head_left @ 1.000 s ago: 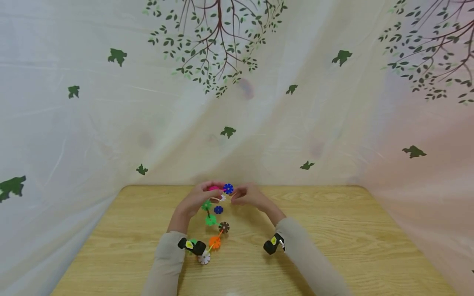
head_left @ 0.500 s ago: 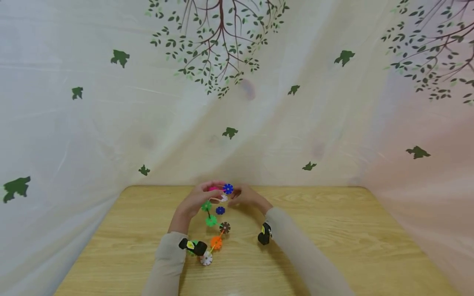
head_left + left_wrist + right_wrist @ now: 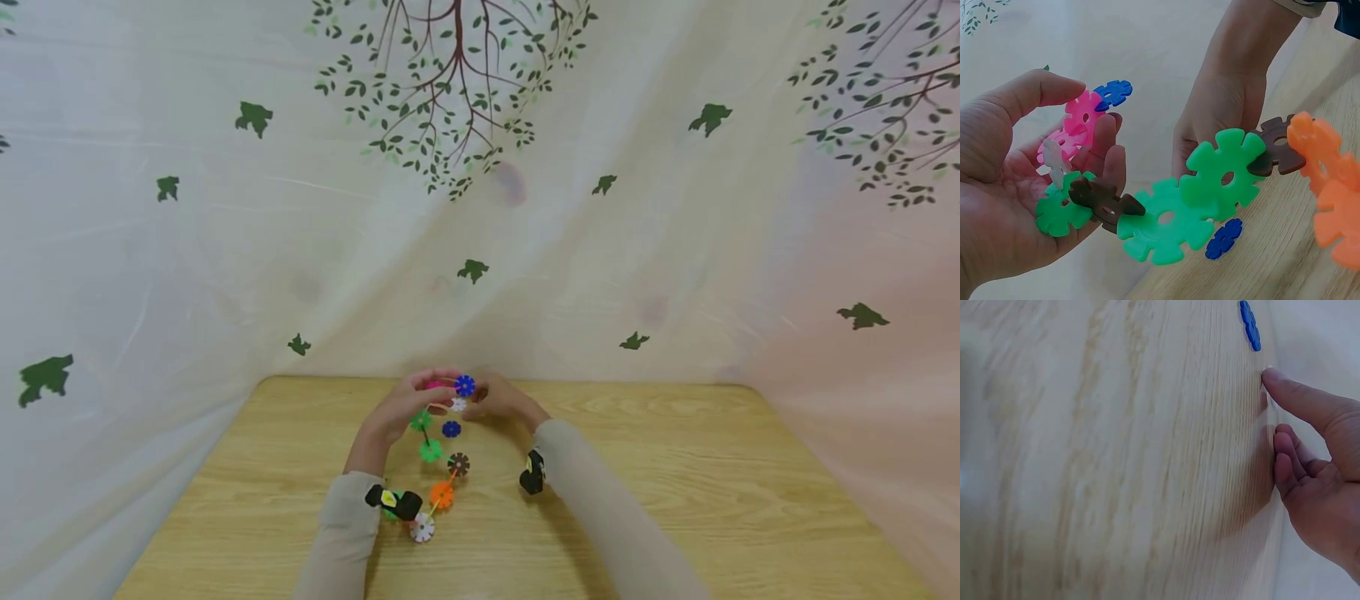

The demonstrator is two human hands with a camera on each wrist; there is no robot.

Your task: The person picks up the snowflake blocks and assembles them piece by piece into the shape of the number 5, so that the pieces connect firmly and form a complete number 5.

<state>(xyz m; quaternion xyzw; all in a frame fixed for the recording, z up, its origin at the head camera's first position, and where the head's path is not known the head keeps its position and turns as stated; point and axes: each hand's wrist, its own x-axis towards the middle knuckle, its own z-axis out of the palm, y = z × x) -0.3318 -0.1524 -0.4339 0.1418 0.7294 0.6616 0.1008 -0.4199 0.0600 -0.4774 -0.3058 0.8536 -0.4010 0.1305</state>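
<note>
In the head view my left hand (image 3: 403, 408) holds up a chain of interlocking plastic snowflake discs. Its thumb and fingers pinch a pink disc (image 3: 1083, 117) near the chain's blue end disc (image 3: 1114, 94). From there the chain runs across the palm through a clear-white disc (image 3: 1055, 162), green discs (image 3: 1166, 219), brown discs (image 3: 1275, 147) and orange discs (image 3: 1319, 150). My right hand (image 3: 504, 398) is low at the table, fingertips right at the edge of a loose white disc (image 3: 458, 404). I cannot tell whether it grips that disc.
A loose blue disc (image 3: 452, 429) lies on the wooden table (image 3: 675, 483) just nearer than the white one. The chain's lower end, with another white disc (image 3: 422, 527), hangs by the left wrist camera (image 3: 393, 502). A leaf-printed cloth (image 3: 570, 275) hangs behind the table.
My right hand has moved left to the loose white disc and stayed there. My left hand keeps its pinch on the chain. The head view has turned slightly left.
</note>
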